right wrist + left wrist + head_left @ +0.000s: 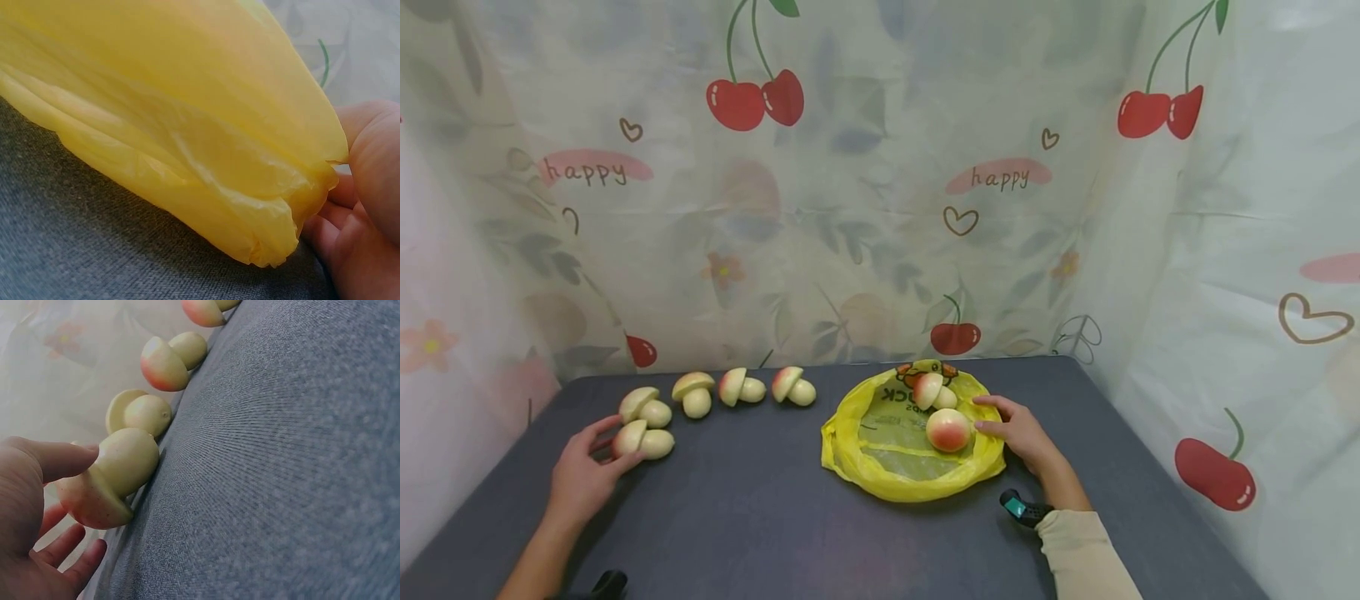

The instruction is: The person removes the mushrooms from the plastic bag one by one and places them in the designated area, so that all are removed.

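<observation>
Head view: yellow bag (pixel 910 490) on dark tabletop (pixel 760 500); cherry-print sheeting (pixel 865 183) behind.

Light's soft & fairly even in the head view, a bit dim on the dark table (pixel 737 517), brighter on the curtain (pixel 880 200), w/ pale glare high up at right. Soft shadows lie just inside my left hand (pixel 583 471), nr the table's left edge, & along my right sleeve (pixel 1082 550). L wrist view: table weave crisp mid-view, fuzzy off to one side; curtain v. blurry. R wrist view: light glows thru the yellow bag (pixel 206 125), folds shiny, dark shadow underneath, bg out of focus.
</observation>
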Motion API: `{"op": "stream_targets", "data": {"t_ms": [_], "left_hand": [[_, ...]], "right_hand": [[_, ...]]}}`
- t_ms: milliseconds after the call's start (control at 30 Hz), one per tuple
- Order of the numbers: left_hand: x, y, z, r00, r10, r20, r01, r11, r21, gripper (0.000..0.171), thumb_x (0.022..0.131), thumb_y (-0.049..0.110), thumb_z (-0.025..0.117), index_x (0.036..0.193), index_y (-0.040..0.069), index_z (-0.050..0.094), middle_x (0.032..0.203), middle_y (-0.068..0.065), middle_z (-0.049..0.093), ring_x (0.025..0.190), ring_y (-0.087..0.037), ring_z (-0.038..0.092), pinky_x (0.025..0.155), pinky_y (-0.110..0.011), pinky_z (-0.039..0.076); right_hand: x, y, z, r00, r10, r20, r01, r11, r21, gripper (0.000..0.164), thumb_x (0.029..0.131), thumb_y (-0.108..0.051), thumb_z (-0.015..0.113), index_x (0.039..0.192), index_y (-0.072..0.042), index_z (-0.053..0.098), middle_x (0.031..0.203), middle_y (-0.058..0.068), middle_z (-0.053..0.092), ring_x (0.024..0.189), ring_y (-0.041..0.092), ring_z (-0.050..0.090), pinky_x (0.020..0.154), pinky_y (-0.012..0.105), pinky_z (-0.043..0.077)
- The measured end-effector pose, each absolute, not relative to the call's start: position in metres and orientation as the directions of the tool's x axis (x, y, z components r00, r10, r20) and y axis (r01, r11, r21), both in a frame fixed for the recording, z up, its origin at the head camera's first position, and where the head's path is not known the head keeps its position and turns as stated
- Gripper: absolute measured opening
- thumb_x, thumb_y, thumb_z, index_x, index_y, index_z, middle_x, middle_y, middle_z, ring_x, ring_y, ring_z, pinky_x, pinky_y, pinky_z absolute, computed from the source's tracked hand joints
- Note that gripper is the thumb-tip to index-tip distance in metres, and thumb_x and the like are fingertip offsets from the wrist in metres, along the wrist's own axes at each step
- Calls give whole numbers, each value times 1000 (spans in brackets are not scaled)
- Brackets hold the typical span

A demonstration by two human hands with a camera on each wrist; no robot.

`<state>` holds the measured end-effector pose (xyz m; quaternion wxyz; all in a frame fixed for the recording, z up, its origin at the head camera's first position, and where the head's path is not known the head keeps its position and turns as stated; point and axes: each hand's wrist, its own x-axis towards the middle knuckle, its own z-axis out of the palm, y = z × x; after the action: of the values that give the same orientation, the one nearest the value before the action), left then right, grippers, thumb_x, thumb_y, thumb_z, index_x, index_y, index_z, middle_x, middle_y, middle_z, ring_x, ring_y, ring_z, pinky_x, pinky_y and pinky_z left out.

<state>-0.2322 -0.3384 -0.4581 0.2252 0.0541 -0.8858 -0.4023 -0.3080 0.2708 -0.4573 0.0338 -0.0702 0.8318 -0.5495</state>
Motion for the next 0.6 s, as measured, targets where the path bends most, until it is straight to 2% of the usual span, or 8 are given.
{"op": "stream_targets", "data": {"t_ms": [33,100,167,267,333,433,567,600], "left_hand": [[-232,-338,-458,-891,-277,360,84,678,730,66,81,11,80,136,-7,47,129,-32,43,112,-47,50,66,-2,34],[-232,-339,-458,-891,-274,361,81,688,721,66,82,12,80,136,-7,47,130,-32,42,113,-48,49,71,-11,40],[-231,-339,-457,-892,-274,359,71,700,711,67,82,14,80,136,-6,47,130,-32,42,114,-48,46,80,-26,45],[-230,-339,-455,-888,-271,371,78,708,702,66,82,14,80,135,-6,48,130,-34,41,115,-50,43,86,-52,39],[-230,-338,-454,-880,-269,392,90,715,693,64,81,12,80,134,-6,49,128,-34,42,114,-49,42,87,-57,35],[-229,-337,-452,-871,-276,406,89,724,684,62,80,10,80,133,-6,50,128,-32,43,113,-47,43,85,-51,39],[-229,-335,-447,-878,-285,384,62,728,683,63,82,15,79,135,-4,50,131,-30,42,116,-45,43,75,-29,42],[-229,-335,-446,-881,-284,380,60,728,683,63,83,16,79,136,-4,49,131,-30,42,117,-45,42,75,-27,42]], "right_hand": [[-305,269,-453,-988,-156,19,-78,385,-920,49,93,-13,66,137,3,51,145,27,40,127,40,41,98,43,44],[-299,266,-445,-987,-162,16,-79,385,-919,48,93,-10,65,136,5,50,145,28,39,127,41,40,98,44,44],[-292,262,-437,-986,-166,17,-82,391,-917,47,94,-9,64,136,6,50,144,29,39,127,41,41,98,44,44],[-291,262,-435,-986,-166,20,-85,394,-915,47,94,-10,64,136,6,50,144,28,40,127,41,41,97,42,45],[-292,262,-437,-986,-164,19,-83,395,-915,47,94,-10,64,136,6,50,144,29,40,126,41,41,97,42,45],[-300,266,-447,-987,-159,23,-85,390,-917,48,93,-11,65,136,5,51,144,28,39,125,41,42,96,42,46],[-309,271,-458,-988,-151,26,-83,388,-918,49,93,-14,67,137,2,52,145,26,40,127,39,41,97,42,45],[-311,272,-461,-989,-147,23,-79,387,-919,50,93,-16,67,137,0,52,146,25,40,127,39,41,98,42,44]]}}
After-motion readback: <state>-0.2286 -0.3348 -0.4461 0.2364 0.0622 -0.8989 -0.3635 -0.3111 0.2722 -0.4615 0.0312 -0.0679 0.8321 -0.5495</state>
